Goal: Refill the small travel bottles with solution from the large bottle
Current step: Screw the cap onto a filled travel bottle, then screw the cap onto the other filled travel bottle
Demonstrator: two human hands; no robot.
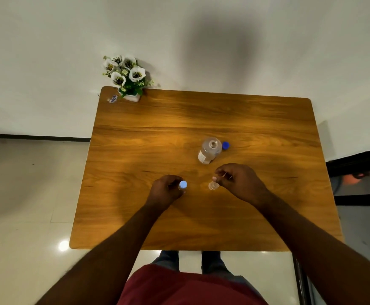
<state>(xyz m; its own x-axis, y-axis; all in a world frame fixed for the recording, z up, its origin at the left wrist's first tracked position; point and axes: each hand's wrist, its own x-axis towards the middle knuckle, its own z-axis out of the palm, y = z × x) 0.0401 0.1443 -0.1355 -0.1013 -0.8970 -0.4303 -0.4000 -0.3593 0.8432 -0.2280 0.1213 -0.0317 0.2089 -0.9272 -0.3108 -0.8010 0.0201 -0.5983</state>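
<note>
Two small bottles point(183, 185) in hand

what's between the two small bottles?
Nothing: head view shows bare table between the capped small bottle in the left hand and the uncapped one.

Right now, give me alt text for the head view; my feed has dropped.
Left hand grips a capped travel bottle; right hand pinches the top of a clear travel bottle. Beyond them on the wooden table stands the uncapped large bottle, blue cap beside it.
</note>
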